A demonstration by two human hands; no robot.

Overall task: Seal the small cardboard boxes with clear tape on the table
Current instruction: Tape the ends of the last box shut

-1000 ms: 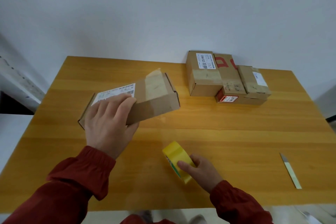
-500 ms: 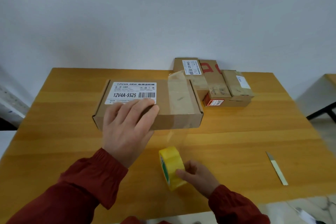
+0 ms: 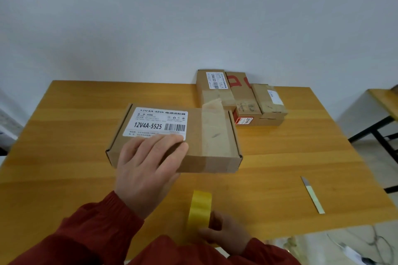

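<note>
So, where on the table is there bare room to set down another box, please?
Bare: the table left of the labelled box, and the patch between that box and the knife. Crowded: the far edge by the stacked boxes and the near edge around the tape roll.

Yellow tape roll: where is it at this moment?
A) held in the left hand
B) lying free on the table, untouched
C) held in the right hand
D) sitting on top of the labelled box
C: the right hand has its fingers curled round the yellow tape roll near the front of the table, while the left hand rests with straight fingers on the labelled box.
</note>
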